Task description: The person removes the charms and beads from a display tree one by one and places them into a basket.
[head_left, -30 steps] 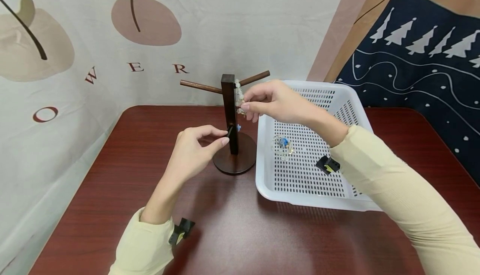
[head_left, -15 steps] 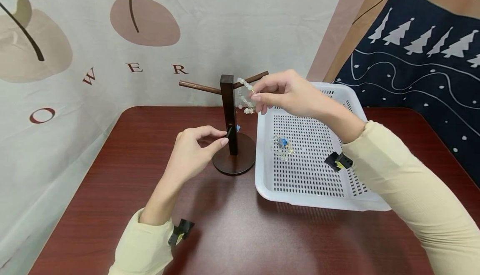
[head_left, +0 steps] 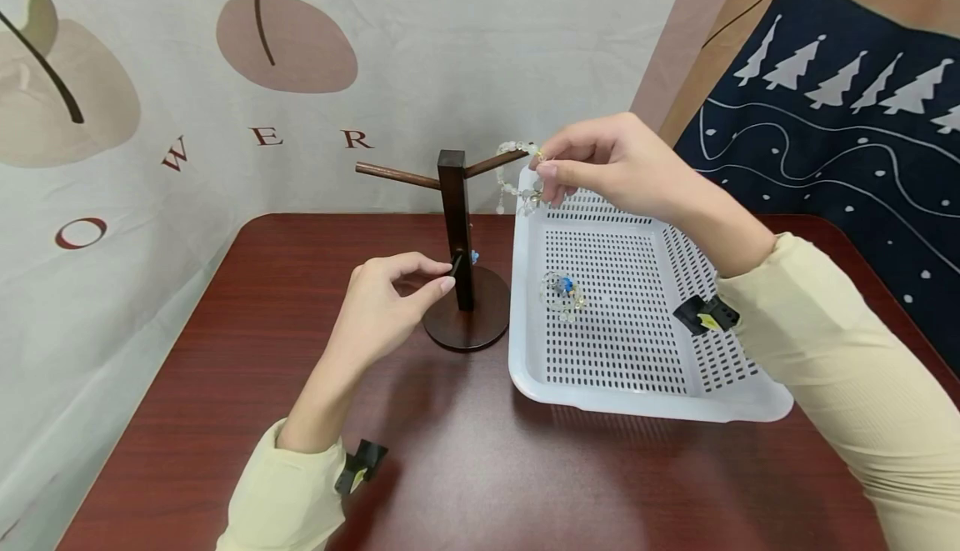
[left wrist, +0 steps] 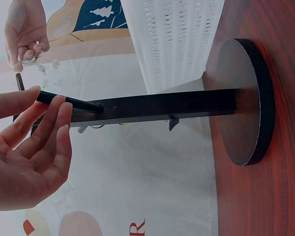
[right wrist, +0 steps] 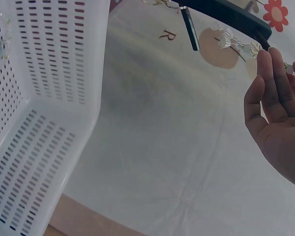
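A dark wooden stand (head_left: 454, 234) with pegs stands on the table left of the basket. My left hand (head_left: 386, 293) pinches its short front peg (left wrist: 78, 104) between thumb and fingers. At the right upper peg (head_left: 491, 164), my right hand (head_left: 618, 159) pinches a clear and pale beaded bracelet (head_left: 501, 174) by its right side. The bracelet's loop overlaps the outer end of that peg, with small charms dangling below. In the right wrist view, the fingers of the right hand (right wrist: 280, 108) partly hide the bracelet.
A white perforated plastic basket (head_left: 528, 368) sits right of the stand. Inside lies another clear bracelet (head_left: 562, 294) with a blue bead. A small blue piece (head_left: 475, 257) shows behind the post. The left upper peg (head_left: 397, 174) juts toward the printed cloth backdrop (head_left: 420, 51).
My right hand has moved right and up, bringing the bracelet from beside the post out along the right peg to its end. The left hand has kept its pinch on the front peg.
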The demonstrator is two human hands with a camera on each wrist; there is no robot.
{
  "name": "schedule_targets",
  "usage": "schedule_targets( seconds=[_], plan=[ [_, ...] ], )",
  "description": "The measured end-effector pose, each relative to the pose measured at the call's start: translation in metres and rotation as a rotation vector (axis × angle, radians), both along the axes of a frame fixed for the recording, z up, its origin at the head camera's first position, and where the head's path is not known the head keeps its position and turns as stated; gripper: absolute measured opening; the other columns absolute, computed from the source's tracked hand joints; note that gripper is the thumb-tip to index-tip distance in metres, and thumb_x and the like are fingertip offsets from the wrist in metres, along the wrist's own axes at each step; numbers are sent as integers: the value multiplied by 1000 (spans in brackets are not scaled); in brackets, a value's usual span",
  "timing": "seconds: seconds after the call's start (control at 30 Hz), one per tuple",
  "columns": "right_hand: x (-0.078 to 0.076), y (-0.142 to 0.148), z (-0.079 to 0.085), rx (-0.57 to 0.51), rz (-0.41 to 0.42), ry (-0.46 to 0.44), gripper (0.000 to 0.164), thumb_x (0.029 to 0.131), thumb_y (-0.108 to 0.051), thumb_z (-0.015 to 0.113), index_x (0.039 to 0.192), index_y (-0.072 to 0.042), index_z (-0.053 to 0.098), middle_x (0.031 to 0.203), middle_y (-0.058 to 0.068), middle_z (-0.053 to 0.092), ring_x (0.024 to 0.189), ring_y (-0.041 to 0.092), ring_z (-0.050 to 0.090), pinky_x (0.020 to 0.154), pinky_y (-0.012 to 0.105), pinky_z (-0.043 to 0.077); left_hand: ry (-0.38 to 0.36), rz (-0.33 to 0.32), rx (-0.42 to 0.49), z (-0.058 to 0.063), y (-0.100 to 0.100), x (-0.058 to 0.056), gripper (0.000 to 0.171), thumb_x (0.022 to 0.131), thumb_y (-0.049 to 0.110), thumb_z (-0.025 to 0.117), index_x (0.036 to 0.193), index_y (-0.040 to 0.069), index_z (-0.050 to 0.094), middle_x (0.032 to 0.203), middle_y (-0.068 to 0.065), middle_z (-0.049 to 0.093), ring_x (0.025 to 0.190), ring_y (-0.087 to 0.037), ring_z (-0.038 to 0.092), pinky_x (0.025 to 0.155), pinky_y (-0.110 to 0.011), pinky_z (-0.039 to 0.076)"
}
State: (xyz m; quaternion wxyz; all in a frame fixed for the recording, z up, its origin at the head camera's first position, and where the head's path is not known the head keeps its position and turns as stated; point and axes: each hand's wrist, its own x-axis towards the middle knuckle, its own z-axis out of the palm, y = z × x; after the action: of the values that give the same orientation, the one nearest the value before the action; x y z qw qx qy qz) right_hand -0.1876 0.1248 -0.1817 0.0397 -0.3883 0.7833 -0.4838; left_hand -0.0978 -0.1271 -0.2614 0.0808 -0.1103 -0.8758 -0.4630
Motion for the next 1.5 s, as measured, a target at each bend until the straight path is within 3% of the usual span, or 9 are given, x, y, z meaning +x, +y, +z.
schedule_targets(
  seconds=[0.43,0.73,1.13,1.5],
  plan=[
    [-1,17,3,-25,-71,14,12,88,-3,58,96,4,66,74,11,65,69,20,62,70,25,50,-11,-3,-5,1,0,0,15,82,10,66,95,6,71,85,-2,69,66,-11,61,59,-28,47],
    [-5,30,-6,17,-133,-9,13,89,-6,57,94,3,65,74,12,64,71,20,62,71,24,50,-6,-5,-1,0,-1,0,15,82,9,66,95,5,71,85,-3,69,66,-11,62,59,-28,47],
    [-12,45,-47,131,-221,-90,15,90,-13,59,95,-1,66,77,11,64,73,21,60,67,24,51,-2,-3,13,-1,0,0,13,82,9,66,93,5,72,85,-4,69,67,-13,62,60,-26,46],
    [-23,57,-94,145,-185,-183,15,90,-10,57,97,1,65,80,12,65,73,23,62,69,29,51,-4,-3,8,-1,-1,-1,14,81,8,66,94,5,71,85,-4,69,66,-12,62,58,-26,46]
  ],
)
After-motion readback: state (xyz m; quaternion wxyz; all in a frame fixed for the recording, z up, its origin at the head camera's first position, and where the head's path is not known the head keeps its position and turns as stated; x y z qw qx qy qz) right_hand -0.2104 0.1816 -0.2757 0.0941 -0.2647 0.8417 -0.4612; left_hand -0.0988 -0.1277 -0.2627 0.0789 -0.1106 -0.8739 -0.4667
